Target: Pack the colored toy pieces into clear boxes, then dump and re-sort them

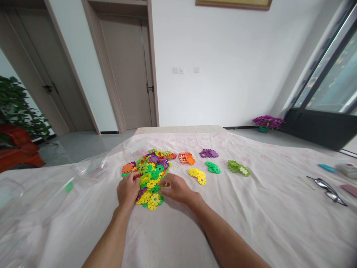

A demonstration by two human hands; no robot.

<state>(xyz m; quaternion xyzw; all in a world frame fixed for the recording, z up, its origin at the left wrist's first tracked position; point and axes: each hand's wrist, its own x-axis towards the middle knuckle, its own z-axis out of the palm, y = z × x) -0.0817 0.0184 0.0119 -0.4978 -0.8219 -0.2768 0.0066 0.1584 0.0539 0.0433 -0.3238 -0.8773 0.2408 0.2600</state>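
A heaped pile of plastic snowflake building discs (152,173) in yellow, green, purple, red and orange lies on the cloth in front of me. My left hand (128,189) rests against the pile's left side, fingers extended at its edge. On the right side, my right hand (176,188) reaches in with bent fingers, thumb and fingers apart near green and yellow discs; no piece shows clearly in it. Right of the pile lie small sorted groups: orange square pieces (186,158), purple pieces (208,153), green discs (213,167), yellow discs (198,175) and light green pieces (238,168).
A pale patterned cloth (264,223) covers the table. Clear plastic containers (90,167) stand at the left, one beside a green disc (69,186). Eyeglasses (327,190), a blue object (327,168) and a white box-like object (347,169) lie at the far right.
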